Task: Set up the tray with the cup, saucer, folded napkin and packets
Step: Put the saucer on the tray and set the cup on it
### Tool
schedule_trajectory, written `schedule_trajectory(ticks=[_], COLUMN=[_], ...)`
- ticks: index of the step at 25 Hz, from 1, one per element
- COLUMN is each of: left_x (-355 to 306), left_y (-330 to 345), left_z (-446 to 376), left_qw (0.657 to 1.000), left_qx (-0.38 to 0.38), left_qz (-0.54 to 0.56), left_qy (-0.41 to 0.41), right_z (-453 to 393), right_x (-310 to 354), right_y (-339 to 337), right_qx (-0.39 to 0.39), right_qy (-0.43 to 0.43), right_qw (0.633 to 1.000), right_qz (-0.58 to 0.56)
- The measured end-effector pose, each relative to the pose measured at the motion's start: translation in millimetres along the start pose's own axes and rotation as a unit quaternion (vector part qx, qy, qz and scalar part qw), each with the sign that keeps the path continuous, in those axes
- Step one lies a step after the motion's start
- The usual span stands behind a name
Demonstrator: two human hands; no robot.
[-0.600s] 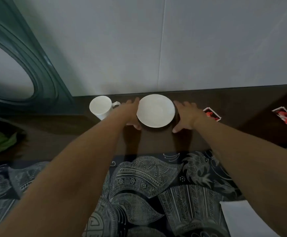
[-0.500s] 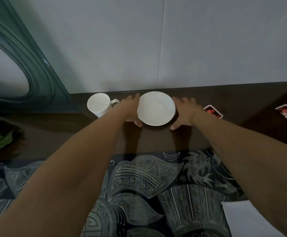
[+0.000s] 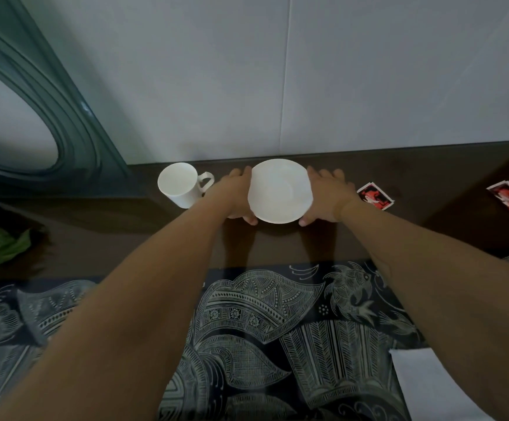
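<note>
Left hand [image 3: 237, 194] and right hand [image 3: 327, 196] grip opposite edges of the round white ceramic saucer [image 3: 280, 191], at the back of the dark brown counter [image 3: 414, 168] near the wall. Step in hand, judged: fetching the saucer. White ceramic cup [image 3: 180, 185] stands just left; two red-and-white packets [image 3: 375, 196] lie right. Tray not identifiable. Next: carry the saucer level toward the patterned dark cloth [image 3: 262, 314].

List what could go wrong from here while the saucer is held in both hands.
1. The saucer is held only at its edges by the left hand and right hand, and looks tilted; it might slip.
2. The cup stands close beside the left hand, handle toward it; a sideways move could knock it over.
3. The nearer packet lies by the right wrist and could get swept along the table.
</note>
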State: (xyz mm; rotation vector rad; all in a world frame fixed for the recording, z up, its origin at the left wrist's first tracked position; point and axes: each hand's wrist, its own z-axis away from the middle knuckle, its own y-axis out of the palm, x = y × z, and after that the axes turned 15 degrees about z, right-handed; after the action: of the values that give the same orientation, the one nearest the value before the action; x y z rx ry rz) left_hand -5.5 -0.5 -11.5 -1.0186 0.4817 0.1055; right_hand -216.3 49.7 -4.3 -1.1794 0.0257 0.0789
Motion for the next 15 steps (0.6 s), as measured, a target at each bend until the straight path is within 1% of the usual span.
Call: schedule_trajectory(ticks=[6,11,15], left_x=[-23.3,-35.6,-34.1], left_y=[-9.2,-2.2,11.8], left_z=[72.1,163.3,232.4], left_qw=[1.000,0.999,0.998], left_qx=[-0.019,-0.041,-0.037], left_qz=[0.011,0.026,0.045], left_qy=[0.010,0.013,-0.007], right_z=[72.5,156.6,218.4], right_x=[3.9,19.8,39.3], right_y=[-19.5,-29.9,-22.3], right_qx=[-0.019,-0.043,-0.041], right_qy=[-0.002,-0.011,-0.026], right_qw=[1.000,0.999,0.999], right_qz=[-0.015,0.000,-0.006])
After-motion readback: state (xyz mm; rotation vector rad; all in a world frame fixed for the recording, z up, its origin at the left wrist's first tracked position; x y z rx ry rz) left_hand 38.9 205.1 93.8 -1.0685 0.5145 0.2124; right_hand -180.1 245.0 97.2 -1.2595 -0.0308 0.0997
